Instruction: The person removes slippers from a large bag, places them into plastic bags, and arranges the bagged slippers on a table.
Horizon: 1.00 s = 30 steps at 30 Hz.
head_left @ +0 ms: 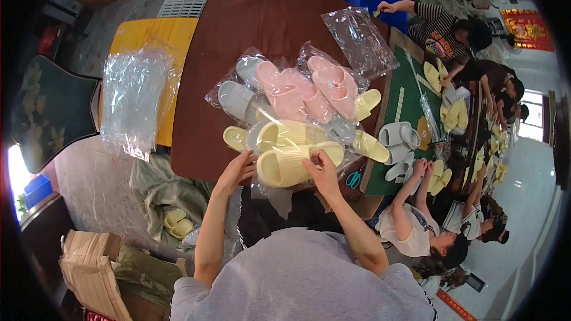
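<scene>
Here, a wide dark brown rounded tabletop fills the middle of the view, with a yellow wooden board against its left edge and a green-topped table to its right, where other people sit handling pale slippers. A stack of clear plastic bags stands on the yellow board. On the brown top lie pink foam slippers in clear wrap, grey foam slippers in clear wrap just left of them, and one empty clear bag farther back.

At the near edge lies a pair of pale yellow foam slippers in a thin clear bag, one slipper stacked against the other. The left hand rests on the bag's left end, fingers curled loosely against the plastic beside the slipper toe. The right hand pinches the plastic over the nearer slipper's upper, thumb and fingertips closed on the film. Both bare forearms rise from the lower edge, elbows bent, converging on the bag
</scene>
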{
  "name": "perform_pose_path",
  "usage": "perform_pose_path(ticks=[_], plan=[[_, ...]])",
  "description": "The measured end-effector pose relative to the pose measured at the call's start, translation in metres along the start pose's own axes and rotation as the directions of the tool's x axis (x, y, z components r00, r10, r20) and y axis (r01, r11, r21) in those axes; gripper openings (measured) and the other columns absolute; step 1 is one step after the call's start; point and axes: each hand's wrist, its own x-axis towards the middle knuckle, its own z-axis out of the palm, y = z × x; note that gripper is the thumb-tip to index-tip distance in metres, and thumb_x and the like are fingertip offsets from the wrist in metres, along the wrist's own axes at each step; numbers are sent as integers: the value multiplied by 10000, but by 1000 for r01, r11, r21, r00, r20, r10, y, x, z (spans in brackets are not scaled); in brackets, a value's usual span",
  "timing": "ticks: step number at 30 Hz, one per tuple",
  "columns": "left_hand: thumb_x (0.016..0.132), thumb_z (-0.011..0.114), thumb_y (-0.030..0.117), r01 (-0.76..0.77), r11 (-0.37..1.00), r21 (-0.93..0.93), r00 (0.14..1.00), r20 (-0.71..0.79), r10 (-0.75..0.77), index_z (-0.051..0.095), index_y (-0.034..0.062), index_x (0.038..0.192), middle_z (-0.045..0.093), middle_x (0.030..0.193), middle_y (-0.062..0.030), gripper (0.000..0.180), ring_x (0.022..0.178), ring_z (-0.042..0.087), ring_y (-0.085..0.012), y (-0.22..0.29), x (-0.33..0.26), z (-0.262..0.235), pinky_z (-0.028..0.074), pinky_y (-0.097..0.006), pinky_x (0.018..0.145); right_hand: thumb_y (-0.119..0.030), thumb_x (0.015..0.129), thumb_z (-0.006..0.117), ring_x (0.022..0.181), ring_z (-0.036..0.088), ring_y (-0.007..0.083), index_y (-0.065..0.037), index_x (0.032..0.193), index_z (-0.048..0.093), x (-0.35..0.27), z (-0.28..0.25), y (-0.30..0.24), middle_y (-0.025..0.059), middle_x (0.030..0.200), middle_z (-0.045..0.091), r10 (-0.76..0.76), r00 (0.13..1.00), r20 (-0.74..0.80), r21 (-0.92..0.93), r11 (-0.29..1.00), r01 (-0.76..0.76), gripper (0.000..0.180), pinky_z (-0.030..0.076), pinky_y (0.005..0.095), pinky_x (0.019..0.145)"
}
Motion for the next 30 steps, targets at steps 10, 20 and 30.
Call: perform_pose_path(ticks=[10, 20, 30], plan=[[930, 523, 372, 41, 947, -319, 996, -63, -65, 475, -6, 1269, 597, 1180, -161, 510, 1027, 618, -260, -47, 0, 99, 520, -394, 877, -142, 791, 710, 694, 544, 120, -4, 898, 564, -57, -77, -3, 47, 763, 573, -191, 976, 108, 54, 981, 186, 228, 457, 269, 607], [928, 475, 479, -147, 963, -227, 989, -7, 149, 431, 19, 1320, 550, 1246, -172, 606, 1072, 582, -318, -54, -6, 162, 498, -449, 907, -142, 812, 680, 692, 595, 160, 8, 877, 573, -92, -158, -21, 85, 815, 592, -337, 920, 200, 79, 941, 328, 196, 481, 297, 597], [934, 463, 471, -60, 931, -360, 971, 194, 138, 435, 33, 1324, 551, 1244, -191, 587, 1074, 587, -333, -26, -43, 178, 508, -467, 897, -65, 945, 462, 806, 609, 126, 13, 981, 568, -44, -278, 8, 63, 882, 605, -149, 984, -100, 485, 856, 180, 136, 498, 236, 692]])
